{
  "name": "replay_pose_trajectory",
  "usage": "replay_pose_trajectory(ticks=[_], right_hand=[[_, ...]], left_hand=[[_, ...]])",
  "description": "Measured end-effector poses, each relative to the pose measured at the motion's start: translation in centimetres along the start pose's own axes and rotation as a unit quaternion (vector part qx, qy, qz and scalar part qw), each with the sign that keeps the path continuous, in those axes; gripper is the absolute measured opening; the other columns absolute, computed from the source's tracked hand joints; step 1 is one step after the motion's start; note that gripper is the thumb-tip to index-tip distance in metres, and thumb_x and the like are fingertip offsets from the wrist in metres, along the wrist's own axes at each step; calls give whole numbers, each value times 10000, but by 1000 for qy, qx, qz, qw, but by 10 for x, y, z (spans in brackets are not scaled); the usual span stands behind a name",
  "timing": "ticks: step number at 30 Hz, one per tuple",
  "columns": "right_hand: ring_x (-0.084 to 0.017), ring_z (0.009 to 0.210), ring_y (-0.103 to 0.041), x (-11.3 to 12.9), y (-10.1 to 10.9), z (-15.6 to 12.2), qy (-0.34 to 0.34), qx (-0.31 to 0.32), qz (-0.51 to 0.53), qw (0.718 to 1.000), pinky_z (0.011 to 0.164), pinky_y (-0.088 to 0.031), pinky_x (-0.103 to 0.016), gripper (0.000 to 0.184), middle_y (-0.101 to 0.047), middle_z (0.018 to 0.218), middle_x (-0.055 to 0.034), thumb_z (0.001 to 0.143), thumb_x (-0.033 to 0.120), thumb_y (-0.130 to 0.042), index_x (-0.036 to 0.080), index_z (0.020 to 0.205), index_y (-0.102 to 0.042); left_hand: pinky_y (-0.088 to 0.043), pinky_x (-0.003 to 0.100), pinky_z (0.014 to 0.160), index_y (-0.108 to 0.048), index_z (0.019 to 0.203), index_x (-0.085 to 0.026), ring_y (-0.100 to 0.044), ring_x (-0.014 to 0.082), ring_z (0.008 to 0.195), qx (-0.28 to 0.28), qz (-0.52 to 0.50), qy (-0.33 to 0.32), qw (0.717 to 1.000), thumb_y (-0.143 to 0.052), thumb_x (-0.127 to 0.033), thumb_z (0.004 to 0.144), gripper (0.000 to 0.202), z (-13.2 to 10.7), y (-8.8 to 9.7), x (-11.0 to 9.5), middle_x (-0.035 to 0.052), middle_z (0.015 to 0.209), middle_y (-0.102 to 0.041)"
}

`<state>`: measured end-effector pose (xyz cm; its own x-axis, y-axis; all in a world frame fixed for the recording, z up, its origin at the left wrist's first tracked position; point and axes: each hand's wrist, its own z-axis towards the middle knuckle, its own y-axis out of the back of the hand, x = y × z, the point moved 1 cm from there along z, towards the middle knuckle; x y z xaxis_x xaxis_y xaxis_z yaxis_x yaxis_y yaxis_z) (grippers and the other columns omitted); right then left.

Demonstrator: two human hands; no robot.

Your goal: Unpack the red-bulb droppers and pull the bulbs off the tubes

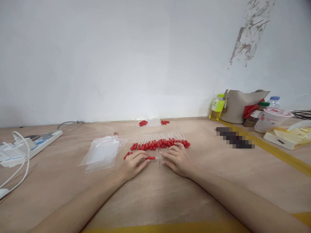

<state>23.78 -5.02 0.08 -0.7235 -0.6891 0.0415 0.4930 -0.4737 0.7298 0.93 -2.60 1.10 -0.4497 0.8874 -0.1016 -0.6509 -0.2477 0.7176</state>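
Between my two hands lies a glass dropper, its red rubber bulb (151,158) to the left and its clear tube (157,158) to the right. My left hand (134,165) is closed on the bulb, thumb and fingers pinching it. The fingers of my right hand (177,160) close around the tube's other end, which they hide. Just beyond the hands, a row of droppers (160,142) rests on the table, red bulbs toward me and pale tubes pointing away. A few loose red bulbs (126,155) sit beside my left hand. More clear tubes seem to lie under the held one.
Clear plastic bags (102,150) are stacked on the left. Red bulbs in a clear bag (153,122) lie near the wall. A power strip (36,147) with cables is far left. At right stand a yellow-green bottle (217,108), a grey bag (235,106) and a tub (272,121).
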Motion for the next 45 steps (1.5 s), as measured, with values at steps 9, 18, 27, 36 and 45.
replay_pose_trajectory(ticks=[9,18,27,36,45], right_hand=[[-136,710,-461,5,0,1,25,12,1,1000,869,-258,-370,243,-590,649,-7,873,289,-421,218,847,-653],[-127,663,-451,6,4,-3,42,5,8,999,860,-242,-369,246,-577,572,9,867,285,-426,227,782,-649],[-123,665,-467,1,11,-7,33,15,20,999,864,-240,-371,223,-585,566,18,851,280,-447,228,745,-637],[-136,661,-499,-22,9,-6,-125,-19,6,992,737,-266,-323,189,-656,722,-18,839,250,-439,207,896,-613],[-143,658,-488,-13,-3,0,-83,-19,-57,995,742,-253,-333,133,-607,609,-5,794,199,-468,191,694,-555]], left_hand=[[-446,309,841,-583,1029,-201,-540,167,969,46,-1,4,999,-539,-261,819,222,7,-10,-13,63,1028,-597],[-391,318,749,-597,805,-188,-534,156,782,86,25,-23,996,-480,-266,856,150,8,-5,-15,28,793,-630],[-411,313,740,-597,802,-192,-546,157,793,82,24,-38,996,-440,-205,861,168,-1,-2,-8,39,805,-634],[-484,272,691,-630,987,-189,-567,188,875,-40,53,254,965,-409,-329,836,302,-2,38,31,76,958,-564],[-419,247,539,-577,905,-192,-575,173,627,88,7,451,888,-531,-476,677,367,-21,58,73,11,685,-618]])
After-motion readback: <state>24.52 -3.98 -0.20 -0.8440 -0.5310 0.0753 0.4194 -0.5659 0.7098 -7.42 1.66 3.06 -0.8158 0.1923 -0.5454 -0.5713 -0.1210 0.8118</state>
